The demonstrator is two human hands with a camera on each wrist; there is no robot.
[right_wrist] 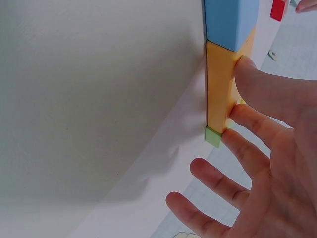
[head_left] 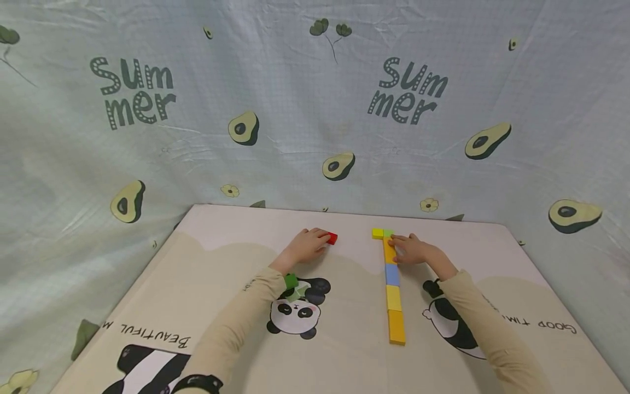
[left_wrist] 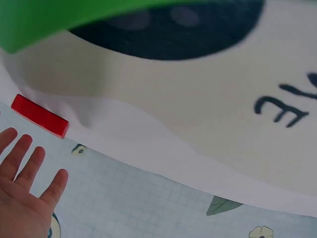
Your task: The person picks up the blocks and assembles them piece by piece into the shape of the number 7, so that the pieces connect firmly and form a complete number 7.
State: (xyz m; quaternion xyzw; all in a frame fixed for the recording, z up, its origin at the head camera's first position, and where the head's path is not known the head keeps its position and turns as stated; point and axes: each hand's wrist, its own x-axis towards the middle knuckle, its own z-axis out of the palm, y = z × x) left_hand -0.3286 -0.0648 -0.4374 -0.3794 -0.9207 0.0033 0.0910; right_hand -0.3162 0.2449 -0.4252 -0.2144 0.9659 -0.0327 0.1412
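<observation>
My left hand reaches over the far part of the table beside a red block. In the left wrist view its fingers are spread, and a gap shows between them and the block. On the right, my right hand touches the side of an orange block with its thumb and fingertips, the other fingers stretched out. This block lies in a straight row, between a light green block at the far end and a blue block. A yellow block sits left of the light green one.
Nearer in the row come another yellow block and a second orange block. A green block and a pale green piece lie by the left sleeve. The printed table meets a fabric backdrop.
</observation>
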